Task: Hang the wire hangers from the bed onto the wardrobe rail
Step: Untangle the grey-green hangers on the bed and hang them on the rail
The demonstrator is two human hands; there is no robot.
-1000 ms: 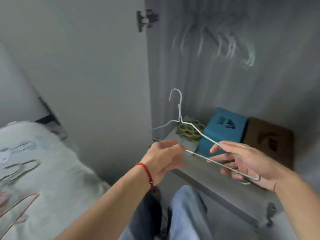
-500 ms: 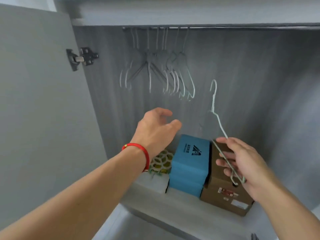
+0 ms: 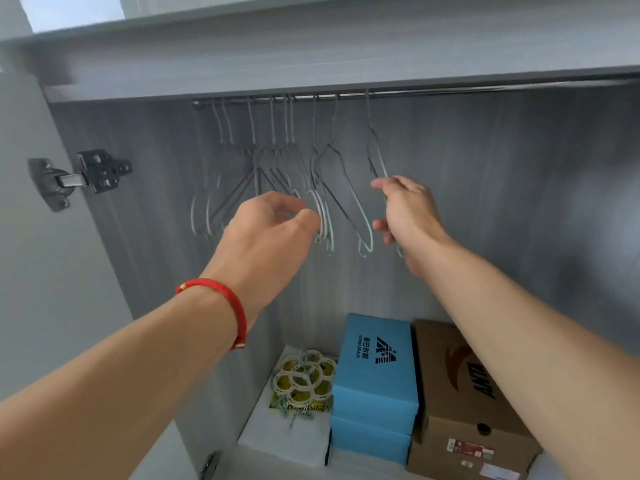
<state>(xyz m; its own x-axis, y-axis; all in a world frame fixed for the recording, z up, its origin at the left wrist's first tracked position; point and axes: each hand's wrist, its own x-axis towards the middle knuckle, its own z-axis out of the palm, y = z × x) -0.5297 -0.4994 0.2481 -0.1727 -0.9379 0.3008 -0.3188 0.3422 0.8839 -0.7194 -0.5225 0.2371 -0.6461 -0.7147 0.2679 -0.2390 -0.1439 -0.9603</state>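
Wire this thin is behaving light, springy and a little slippery, so we are pinching the wire hanger [image 3: 377,164] low on its shoulder with our right hand [image 3: 410,216], fingers curled round it. Its hook is apparently sitting over the wardrobe rail [image 3: 450,92], just right of the hung hangers [image 3: 277,174]. Our left hand [image 3: 273,233] is curling loosely against those, though we cannot tell whether it is gripping any.
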